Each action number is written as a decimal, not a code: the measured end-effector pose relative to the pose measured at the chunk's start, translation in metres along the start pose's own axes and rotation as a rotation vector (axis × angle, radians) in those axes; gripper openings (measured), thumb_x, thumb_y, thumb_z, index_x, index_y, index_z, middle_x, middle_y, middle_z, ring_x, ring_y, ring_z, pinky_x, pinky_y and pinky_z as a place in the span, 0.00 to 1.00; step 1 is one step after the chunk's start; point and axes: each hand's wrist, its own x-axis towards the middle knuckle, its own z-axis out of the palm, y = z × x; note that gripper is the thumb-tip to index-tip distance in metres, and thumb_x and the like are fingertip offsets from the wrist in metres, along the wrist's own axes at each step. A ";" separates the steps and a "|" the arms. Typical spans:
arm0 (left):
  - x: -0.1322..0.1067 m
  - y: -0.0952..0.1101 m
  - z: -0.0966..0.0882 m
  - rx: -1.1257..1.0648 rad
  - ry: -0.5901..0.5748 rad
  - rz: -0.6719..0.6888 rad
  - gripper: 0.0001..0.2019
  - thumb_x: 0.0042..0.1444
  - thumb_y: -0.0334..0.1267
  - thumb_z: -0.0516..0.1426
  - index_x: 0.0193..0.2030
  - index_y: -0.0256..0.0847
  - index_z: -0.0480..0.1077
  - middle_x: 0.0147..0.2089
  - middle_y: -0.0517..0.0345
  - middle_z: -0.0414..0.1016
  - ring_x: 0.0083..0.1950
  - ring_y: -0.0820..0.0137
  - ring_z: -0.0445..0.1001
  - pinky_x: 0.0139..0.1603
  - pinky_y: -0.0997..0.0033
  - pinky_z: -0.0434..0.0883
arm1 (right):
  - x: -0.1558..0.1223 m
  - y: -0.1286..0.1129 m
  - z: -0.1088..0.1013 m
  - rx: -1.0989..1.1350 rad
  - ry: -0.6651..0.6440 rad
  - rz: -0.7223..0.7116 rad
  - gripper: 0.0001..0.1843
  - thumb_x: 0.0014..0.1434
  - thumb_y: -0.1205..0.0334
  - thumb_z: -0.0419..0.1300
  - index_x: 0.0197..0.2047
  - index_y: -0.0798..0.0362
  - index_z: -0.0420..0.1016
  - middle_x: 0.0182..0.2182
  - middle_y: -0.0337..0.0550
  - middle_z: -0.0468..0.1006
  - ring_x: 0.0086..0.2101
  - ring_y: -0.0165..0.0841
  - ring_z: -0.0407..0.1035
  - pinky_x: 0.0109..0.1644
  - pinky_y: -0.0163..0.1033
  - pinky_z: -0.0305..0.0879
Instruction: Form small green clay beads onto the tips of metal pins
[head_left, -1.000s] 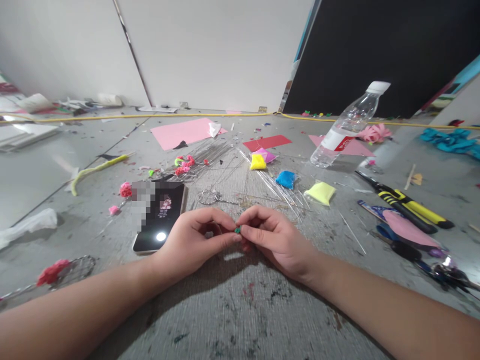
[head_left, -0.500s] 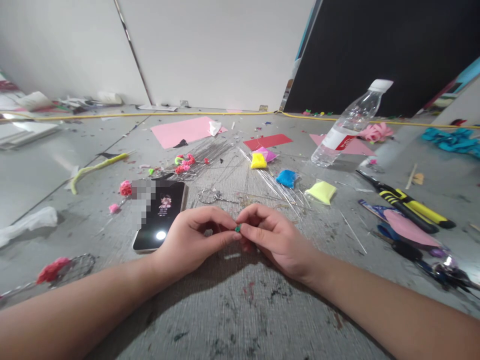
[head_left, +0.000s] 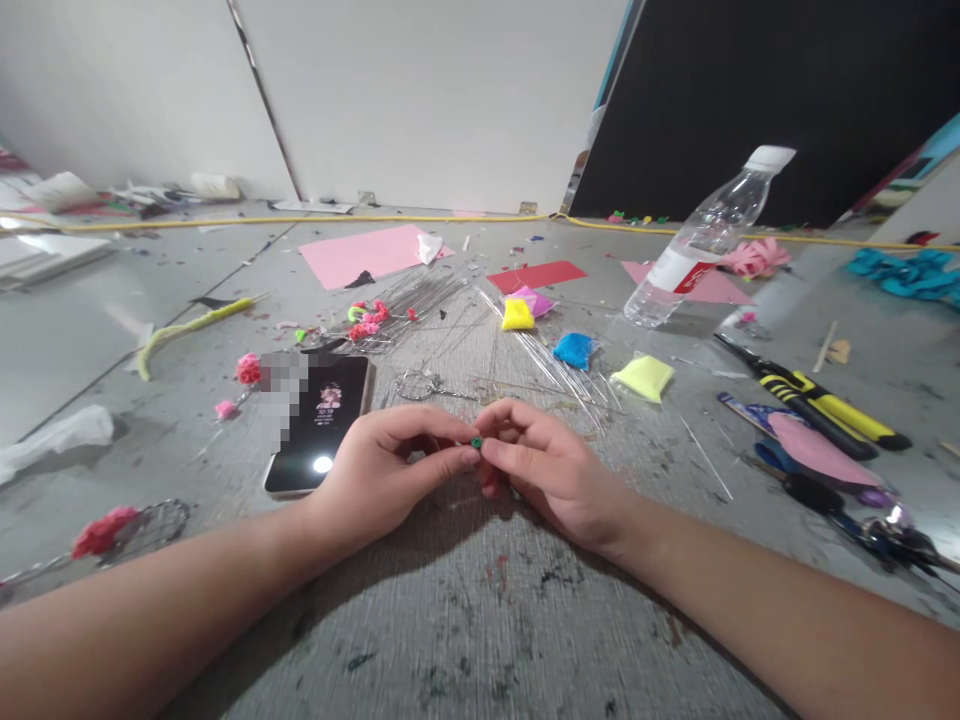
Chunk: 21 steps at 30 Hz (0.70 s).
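Observation:
My left hand (head_left: 390,470) and my right hand (head_left: 547,465) meet fingertip to fingertip just above the grey floor (head_left: 480,610). Between them they pinch a tiny green bead-like piece (head_left: 476,441). Both hands have their fingers curled shut around it. A phone (head_left: 319,425) with a lit screen lies flat just left of my left hand. Thin metal wires (head_left: 525,360) lie scattered beyond my hands.
Small clay bags lie ahead: yellow (head_left: 516,315), blue (head_left: 574,350) and pale yellow (head_left: 643,377). A plastic bottle (head_left: 701,245) leans at the right. Pliers with yellow handles (head_left: 817,405) and scissors (head_left: 840,495) lie far right. Pink paper (head_left: 367,253), pink clay flowers (head_left: 249,368) and a yellow-green stem (head_left: 191,330) lie left.
My two hands have shifted slightly away from me with the green piece still pinched between them. Nothing else has moved.

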 end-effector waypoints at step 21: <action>-0.001 0.003 0.002 -0.028 -0.012 -0.051 0.07 0.57 0.30 0.66 0.42 0.42 0.83 0.39 0.58 0.87 0.38 0.72 0.84 0.40 0.78 0.80 | 0.000 0.003 0.000 0.007 0.005 0.016 0.16 0.59 0.54 0.71 0.43 0.50 0.71 0.29 0.35 0.75 0.30 0.29 0.71 0.37 0.38 0.68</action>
